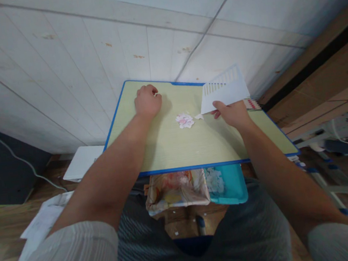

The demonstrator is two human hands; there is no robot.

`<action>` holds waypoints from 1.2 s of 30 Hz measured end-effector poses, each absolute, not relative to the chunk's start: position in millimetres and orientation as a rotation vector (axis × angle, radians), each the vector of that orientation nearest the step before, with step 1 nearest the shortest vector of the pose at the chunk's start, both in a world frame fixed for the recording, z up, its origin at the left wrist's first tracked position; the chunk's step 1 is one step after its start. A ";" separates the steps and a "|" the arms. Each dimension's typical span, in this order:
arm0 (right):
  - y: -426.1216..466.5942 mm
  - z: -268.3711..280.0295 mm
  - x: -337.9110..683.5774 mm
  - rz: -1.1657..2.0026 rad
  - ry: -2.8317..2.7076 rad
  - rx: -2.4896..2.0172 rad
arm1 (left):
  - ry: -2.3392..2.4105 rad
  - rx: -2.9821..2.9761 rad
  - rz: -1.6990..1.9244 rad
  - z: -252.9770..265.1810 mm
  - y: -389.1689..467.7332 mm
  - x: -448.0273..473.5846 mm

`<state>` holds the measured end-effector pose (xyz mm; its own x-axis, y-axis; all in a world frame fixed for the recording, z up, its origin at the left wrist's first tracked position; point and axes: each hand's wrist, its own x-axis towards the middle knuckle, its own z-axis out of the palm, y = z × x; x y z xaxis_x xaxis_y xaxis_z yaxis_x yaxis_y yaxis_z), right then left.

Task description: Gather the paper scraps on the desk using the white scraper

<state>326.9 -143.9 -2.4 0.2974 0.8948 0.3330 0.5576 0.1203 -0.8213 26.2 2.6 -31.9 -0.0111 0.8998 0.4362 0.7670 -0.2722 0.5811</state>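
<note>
Pinching a white sheet (pixel 225 97), your right hand (pixel 234 114) is keeping the thumb on the near side and the other fingers mostly behind it. The sheet is leaning up over the right part of the table (pixel 170 154), and a row of long slots is running along its far side. Your left hand (pixel 148 102) is reaching over the table's far left part. Its fingers are curling in, and a speck of white (pixel 156 94) is showing by the tips, but I cannot tell if they are pinching it.

Between your hands, a little heap of pink and white bits (pixel 184 120) is lying on the table. One small white piece (pixel 199 116) is sitting just right of the heap, near the sheet's low left corner. By your right wrist, a red and white thing (pixel 252 104) is peeking out, too blurry to name.

Below the near edge, a bag-like bin (pixel 179 203) is sitting beside a turquoise tub (pixel 235 186), and white scraps (pixel 214 180) are filling part of the tub. Behind the table, a gray cord (pixel 212 22) is running down a white wall (pixel 114 45). Brown boxes (pixel 321 74) are standing on your right.
</note>
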 end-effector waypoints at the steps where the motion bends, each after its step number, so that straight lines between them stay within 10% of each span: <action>1: -152.7 -0.7 330.9 0.425 -1.413 -1.562 | 1.775 2.081 1.158 -32.3 3.1 26.1; 36: -279.9 -18.8 343.7 0.483 -1.277 -1.595 | 1.743 2.038 1.210 -32.7 5.3 27.0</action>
